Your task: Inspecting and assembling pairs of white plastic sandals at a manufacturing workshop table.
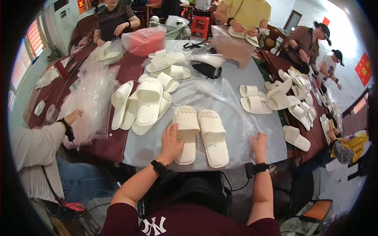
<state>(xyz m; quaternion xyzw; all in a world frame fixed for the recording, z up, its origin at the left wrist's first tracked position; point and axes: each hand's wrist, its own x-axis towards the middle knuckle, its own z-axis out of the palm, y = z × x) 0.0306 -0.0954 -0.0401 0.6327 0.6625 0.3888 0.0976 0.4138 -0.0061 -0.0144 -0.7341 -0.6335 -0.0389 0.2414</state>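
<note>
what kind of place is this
Probably a small workshop that handles slippers: white slippers lie in pairs and piles, clear plastic bags are spread at the left, and several other people are gathered around, some holding slippers too.

A dark red table (116, 148), its middle spread with a pale plastic sheet (272, 146), carries a pair of white slippers (213, 135) side by side at the near edge. More white slippers (150, 100) lie heaped left of center, with others (256, 105) grouped at right. Clear plastic bags (92, 100) cover the left side; clear strands (221, 96) trail across the sheet.
</note>
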